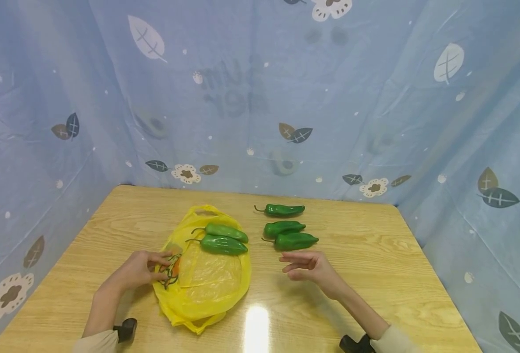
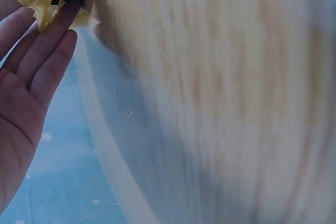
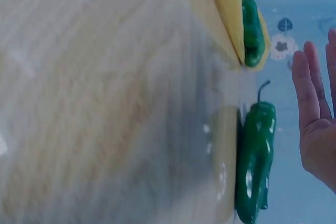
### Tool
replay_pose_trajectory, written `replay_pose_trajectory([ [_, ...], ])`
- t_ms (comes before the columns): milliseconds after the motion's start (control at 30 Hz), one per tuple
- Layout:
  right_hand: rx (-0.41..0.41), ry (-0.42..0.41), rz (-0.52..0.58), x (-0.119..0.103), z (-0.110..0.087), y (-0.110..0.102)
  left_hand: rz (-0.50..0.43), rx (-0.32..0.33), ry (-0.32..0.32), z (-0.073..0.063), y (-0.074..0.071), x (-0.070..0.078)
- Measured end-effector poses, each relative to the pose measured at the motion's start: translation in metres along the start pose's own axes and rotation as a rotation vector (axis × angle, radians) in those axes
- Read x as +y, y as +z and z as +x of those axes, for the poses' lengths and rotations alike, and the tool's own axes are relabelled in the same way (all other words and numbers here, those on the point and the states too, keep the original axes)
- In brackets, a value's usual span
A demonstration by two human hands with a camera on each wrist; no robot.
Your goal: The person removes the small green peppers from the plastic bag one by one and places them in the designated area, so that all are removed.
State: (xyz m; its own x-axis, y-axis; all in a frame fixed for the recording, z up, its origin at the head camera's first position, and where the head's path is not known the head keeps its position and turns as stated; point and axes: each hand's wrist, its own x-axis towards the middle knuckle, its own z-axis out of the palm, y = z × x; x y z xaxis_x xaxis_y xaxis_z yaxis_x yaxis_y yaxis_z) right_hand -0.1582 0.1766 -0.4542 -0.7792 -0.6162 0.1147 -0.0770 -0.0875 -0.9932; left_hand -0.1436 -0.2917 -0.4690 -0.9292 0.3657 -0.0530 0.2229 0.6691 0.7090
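A yellow plastic bag (image 1: pixel 211 289) lies spread on the table, with two green peppers (image 1: pixel 223 244) on its upper part. My left hand (image 1: pixel 138 269) is at the bag's left edge, pinching the plastic between thumb and fingers beside an orange-and-black printed patch (image 1: pixel 175 268). In the left wrist view, the fingertips (image 2: pixel 67 9) meet the yellow plastic. Three more green peppers (image 1: pixel 296 240) lie on the wood to the right of the bag. Just in front of them my right hand (image 1: pixel 315 270) is held over the table, fingers extended and holding nothing.
The light wooden table (image 1: pixel 375 274) has a bright reflection near its front edge. A blue patterned curtain (image 1: pixel 242 98) hangs behind it and along both sides. Each wrist wears a black camera mount (image 1: pixel 126 330).
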Motion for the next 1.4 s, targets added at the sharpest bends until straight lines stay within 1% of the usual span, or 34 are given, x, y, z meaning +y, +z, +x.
replay_pose_trajectory([
  [167, -0.035, -0.011, 0.026, 0.006, 0.005, 0.010, 0.001, 0.003, -0.011, 0.000, -0.001, 0.000],
  [300, -0.048, 0.003, 0.050, 0.012, 0.009, 0.018, 0.014, 0.001, -0.022, 0.000, -0.001, -0.002],
  [433, -0.031, 0.036, 0.062, 0.015, 0.015, 0.027, 0.027, 0.006, -0.015, 0.000, 0.000, -0.002],
  [533, -0.001, 0.056, 0.066, 0.016, 0.021, 0.033, 0.030, 0.009, -0.006, 0.000, 0.000, -0.002],
  [633, 0.019, 0.069, 0.067, 0.018, 0.027, 0.039, 0.014, 0.007, -0.016, 0.000, 0.001, -0.002],
  [733, 0.023, 0.068, 0.056, 0.021, 0.034, 0.044, -0.002, -0.010, -0.015, 0.000, 0.001, -0.003],
  [900, 0.010, 0.060, 0.029, 0.023, 0.045, 0.048, -0.020, -0.018, -0.014, 0.000, 0.001, -0.004],
  [1067, -0.002, 0.078, 0.011, 0.024, 0.053, 0.052, -0.025, -0.025, -0.010, 0.000, 0.000, -0.002],
  [1300, -0.043, 0.035, -0.010, 0.028, 0.064, 0.054, -0.036, -0.030, -0.017, 0.000, -0.001, 0.000],
  [1400, -0.050, 0.038, -0.027, 0.029, 0.068, 0.055, -0.038, -0.033, -0.020, 0.000, -0.001, 0.000],
])
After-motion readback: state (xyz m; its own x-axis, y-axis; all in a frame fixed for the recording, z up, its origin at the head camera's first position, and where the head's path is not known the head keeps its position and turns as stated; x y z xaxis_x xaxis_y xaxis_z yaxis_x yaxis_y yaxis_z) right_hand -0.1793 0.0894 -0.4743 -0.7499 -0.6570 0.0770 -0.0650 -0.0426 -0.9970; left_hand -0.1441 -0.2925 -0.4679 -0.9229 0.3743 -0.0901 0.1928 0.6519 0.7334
